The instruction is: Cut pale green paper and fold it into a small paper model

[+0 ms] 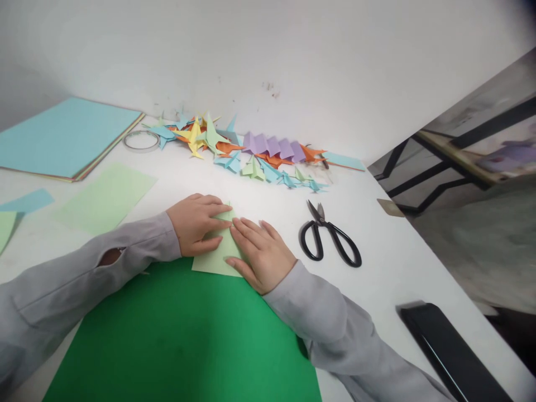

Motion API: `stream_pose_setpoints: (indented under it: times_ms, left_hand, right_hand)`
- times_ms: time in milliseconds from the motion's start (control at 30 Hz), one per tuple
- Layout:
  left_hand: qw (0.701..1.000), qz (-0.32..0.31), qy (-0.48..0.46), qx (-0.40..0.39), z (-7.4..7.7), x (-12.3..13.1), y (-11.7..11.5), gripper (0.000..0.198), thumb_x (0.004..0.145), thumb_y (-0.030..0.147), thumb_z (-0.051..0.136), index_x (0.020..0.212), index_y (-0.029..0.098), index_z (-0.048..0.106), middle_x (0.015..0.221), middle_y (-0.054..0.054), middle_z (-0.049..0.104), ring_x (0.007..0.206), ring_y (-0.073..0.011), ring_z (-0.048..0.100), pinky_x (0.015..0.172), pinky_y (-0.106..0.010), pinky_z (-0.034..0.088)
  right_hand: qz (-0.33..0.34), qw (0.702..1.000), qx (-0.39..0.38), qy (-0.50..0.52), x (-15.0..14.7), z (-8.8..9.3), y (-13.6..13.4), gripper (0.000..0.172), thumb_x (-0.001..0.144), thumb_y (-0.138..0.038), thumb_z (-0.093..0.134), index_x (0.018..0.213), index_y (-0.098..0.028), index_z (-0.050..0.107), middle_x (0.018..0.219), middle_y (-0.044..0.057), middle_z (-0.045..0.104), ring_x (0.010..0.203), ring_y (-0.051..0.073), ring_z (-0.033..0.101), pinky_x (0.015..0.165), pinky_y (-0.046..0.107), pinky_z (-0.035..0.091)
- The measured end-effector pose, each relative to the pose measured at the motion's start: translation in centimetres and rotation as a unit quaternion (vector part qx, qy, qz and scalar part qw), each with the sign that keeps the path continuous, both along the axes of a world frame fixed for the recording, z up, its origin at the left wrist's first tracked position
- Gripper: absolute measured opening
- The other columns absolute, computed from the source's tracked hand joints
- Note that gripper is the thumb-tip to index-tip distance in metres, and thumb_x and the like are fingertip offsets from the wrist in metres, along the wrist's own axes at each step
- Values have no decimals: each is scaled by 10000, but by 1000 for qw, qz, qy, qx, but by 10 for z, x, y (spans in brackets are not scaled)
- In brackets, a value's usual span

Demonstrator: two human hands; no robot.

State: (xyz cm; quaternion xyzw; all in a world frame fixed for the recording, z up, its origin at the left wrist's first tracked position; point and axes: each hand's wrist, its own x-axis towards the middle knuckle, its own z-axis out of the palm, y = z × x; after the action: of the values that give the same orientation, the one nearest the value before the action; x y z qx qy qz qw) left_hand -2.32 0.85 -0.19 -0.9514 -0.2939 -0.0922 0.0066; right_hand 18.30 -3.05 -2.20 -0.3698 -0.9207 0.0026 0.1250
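A small light green paper [218,254] lies at the far edge of a big dark green sheet [180,340] on the white table [389,262]. My left hand [196,223] rests on the paper's left part, fingers stretched flat and pressing down. My right hand [262,254] lies flat on its right part, fingertips meeting those of the left hand over the paper. Both arms are in grey sleeves.
Black scissors [329,237] lie just right of my hands. Several folded paper figures [247,151] are heaped at the back by a clear tape roll [141,140]. A coloured paper stack [62,137], a pale green sheet [104,198] and a black object [452,352] lie around.
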Motion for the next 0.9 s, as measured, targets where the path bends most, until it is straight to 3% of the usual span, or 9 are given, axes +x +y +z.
stream_pose_setpoints:
  times_ms: [333, 667, 900]
  left_hand:
    - [1000, 19, 5, 4, 3, 2, -3, 366, 790, 343, 421, 1056, 188, 620, 1256, -97, 536, 1108, -296, 475, 829, -440, 394]
    - [999, 32, -2, 3, 1, 2, -4, 346, 773, 341, 460, 1039, 205, 634, 1249, -83, 544, 1100, -278, 481, 849, -415, 380]
    - [999, 31, -19, 3, -3, 2, -5, 340, 758, 355, 493, 1022, 198, 638, 1241, -93, 546, 1093, -298, 480, 835, -434, 381]
  right_hand:
    - [19, 998, 50, 19, 12, 5, -22, 547, 857, -455, 400, 1171, -31, 545, 1232, 168, 545, 1148, 302, 489, 987, 550, 325]
    - [69, 991, 95, 62, 18, 18, -42, 507, 790, -446, 496, 992, -8, 650, 980, 187, 674, 1007, 302, 586, 932, 481, 431]
    - [33, 987, 73, 139, 22, 18, -46, 412, 787, -417, 517, 947, -63, 655, 841, 123, 704, 906, 261, 612, 934, 470, 409]
